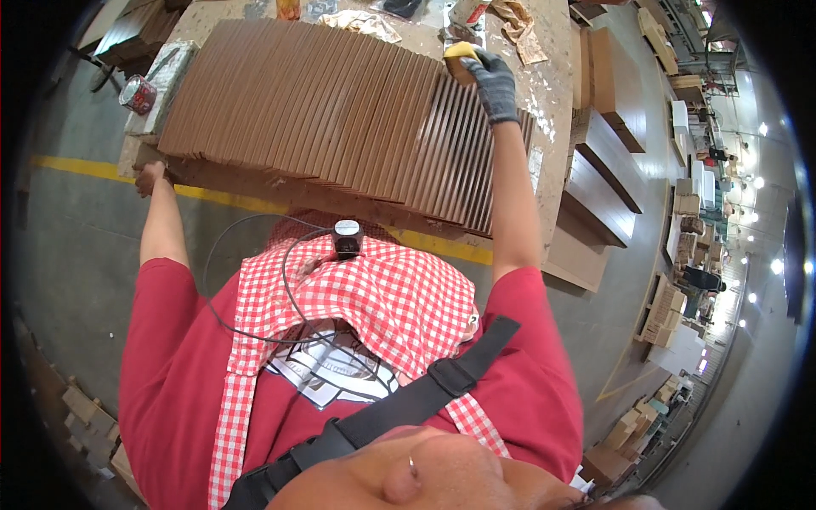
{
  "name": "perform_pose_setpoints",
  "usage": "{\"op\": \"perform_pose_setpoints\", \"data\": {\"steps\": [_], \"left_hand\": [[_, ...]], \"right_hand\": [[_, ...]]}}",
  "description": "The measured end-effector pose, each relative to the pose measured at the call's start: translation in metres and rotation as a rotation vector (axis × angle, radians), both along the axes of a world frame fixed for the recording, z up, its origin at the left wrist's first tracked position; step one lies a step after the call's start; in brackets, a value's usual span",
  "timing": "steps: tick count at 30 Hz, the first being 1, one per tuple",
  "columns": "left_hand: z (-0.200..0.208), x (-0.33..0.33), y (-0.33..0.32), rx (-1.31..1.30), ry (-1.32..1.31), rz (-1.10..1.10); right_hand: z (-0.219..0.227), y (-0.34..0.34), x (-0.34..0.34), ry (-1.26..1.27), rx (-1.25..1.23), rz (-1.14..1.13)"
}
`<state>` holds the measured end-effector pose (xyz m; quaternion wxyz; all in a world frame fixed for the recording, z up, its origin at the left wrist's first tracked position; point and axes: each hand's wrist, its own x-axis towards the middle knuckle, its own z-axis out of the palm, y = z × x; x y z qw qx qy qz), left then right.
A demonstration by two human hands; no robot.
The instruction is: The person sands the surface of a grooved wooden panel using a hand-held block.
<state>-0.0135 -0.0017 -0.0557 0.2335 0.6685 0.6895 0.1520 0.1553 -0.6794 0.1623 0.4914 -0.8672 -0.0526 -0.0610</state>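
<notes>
Brown boards (297, 102), set side by side in one long row, lie on a worktable (554, 85) in front of the person; the strongest sheen shows toward the row's right end. Right hand (495, 85), in a grey glove: fingers and thumb clamped on a sponge (460, 59) — yellow above, brown below — at the row's far edge, near its right end; whether the sponge touches the boards cannot be told. Left hand (151, 178), bare: just beside the row's near left corner, fingers bent; whether they grip anything cannot be told.

Containers: left of the row, a red-labelled tin (138, 94) sits on a pale, paint-splashed block (172, 72). Beyond the row are an amber container (288, 9), cut off by the picture's edge, and a white container (468, 12) with red on it. Contents cannot be made out in any of them — tin included. Crumpled cloths (361, 24) also lie beyond the row; large brown panels (599, 183) are stacked to its right.
</notes>
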Motion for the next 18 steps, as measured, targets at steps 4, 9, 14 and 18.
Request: {"op": "perform_pose_setpoints", "data": {"steps": [4,9,14,18], "left_hand": [[0.030,0.013,-0.038,-0.040,-0.083,0.010],[0.031,0.001,-0.028,-0.055,-0.024,0.005],[0.027,0.002,-0.023,-0.032,-0.126,0.083],[0.008,0.007,-0.009,-0.044,0.158,-0.183]], "right_hand": [[-0.023,0.004,0.031,-0.221,-0.433,0.120],[-0.016,0.040,0.013,-0.190,-0.692,0.130],[0.009,0.061,-0.078,0.119,-0.796,0.284],[0.011,0.063,-0.157,0.085,-0.782,0.392]]}}
